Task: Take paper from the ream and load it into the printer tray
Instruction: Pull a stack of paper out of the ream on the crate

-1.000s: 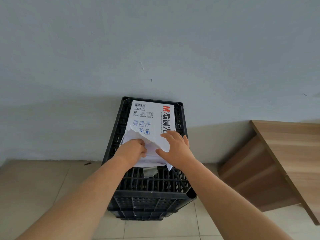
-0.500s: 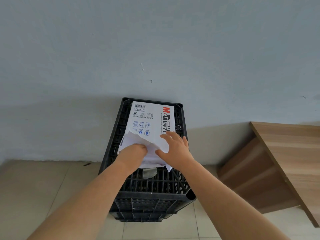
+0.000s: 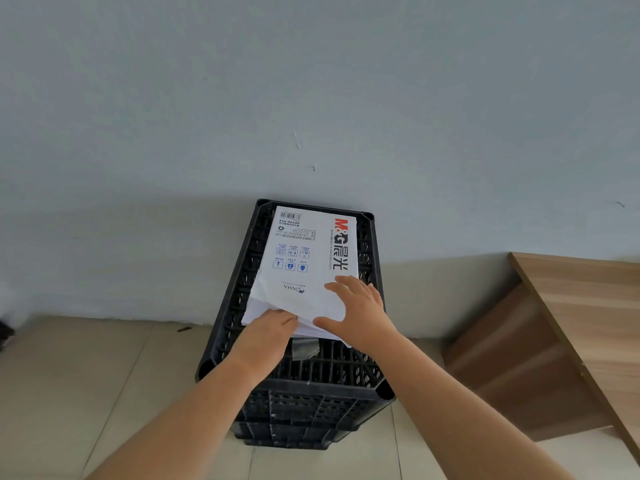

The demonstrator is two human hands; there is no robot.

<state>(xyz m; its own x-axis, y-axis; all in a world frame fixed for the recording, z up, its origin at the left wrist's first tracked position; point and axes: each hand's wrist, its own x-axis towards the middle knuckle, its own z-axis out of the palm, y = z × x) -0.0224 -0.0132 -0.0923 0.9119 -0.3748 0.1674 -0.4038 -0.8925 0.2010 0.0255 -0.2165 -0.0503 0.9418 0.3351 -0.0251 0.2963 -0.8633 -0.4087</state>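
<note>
A white ream of paper (image 3: 311, 251) with red and black print lies on top of a black plastic crate (image 3: 311, 393) against the wall. Its wrapper is open at the near end, where loose white sheets (image 3: 254, 311) stick out. My left hand (image 3: 266, 336) sits at that open end, fingers curled onto the sheets' near edge. My right hand (image 3: 360, 311) lies flat on the wrapper's near right part, fingers spread, pressing it down. No printer is in view.
A wooden table (image 3: 595, 317) stands to the right, its edge close to the crate. Beige floor tiles (image 3: 86, 393) spread left of the crate. A pale blue wall (image 3: 311, 98) rises right behind it.
The wrapper flap, lifted before, now lies flat over the ream. My left hand has slid toward me to the sheets' near edge. My right hand stays on the wrapper.
</note>
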